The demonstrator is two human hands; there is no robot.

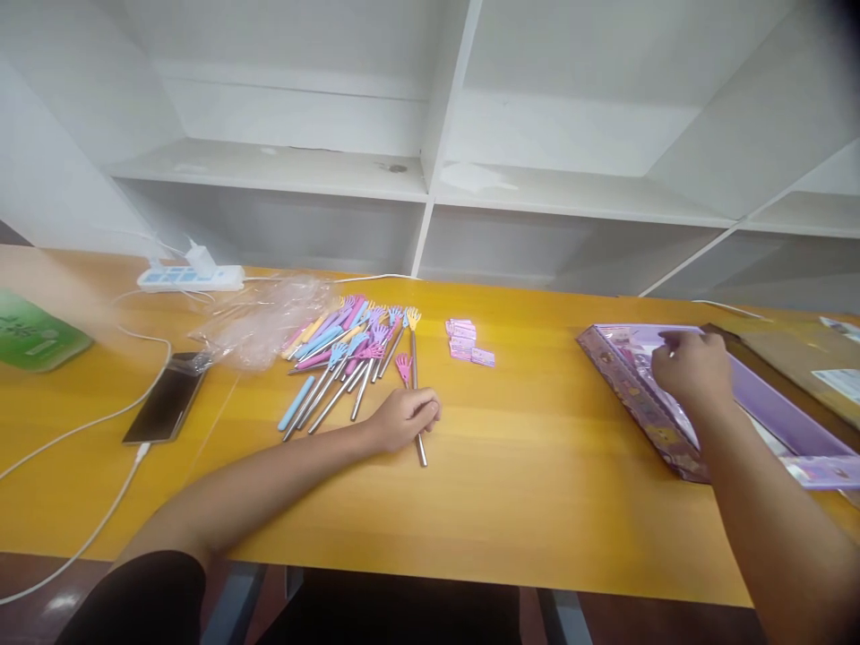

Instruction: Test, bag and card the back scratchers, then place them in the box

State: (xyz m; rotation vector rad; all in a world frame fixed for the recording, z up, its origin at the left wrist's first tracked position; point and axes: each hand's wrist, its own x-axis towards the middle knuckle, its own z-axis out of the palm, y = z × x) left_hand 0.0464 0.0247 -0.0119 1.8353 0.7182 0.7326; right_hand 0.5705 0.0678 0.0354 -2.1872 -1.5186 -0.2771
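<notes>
Back scratchers (349, 349) on table (511, 484), cards (462, 342) right of them, box (635, 401) farther right, phone (165, 403) left

Behind the yellow table (524, 502) stands a white shelving unit (447, 116) with open compartments; below the table's near edge show grey legs (232, 605) and reddish-brown floor (638, 620), glinting palely at left.

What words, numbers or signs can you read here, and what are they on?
None can be read clearly.
Green package: pale marks, too blurred to read.
Small pink cards: print too small to read.
Purple box: printed pictures on its side, but no readable words.
White label on the brown cardboard: too small and blurred.
</notes>
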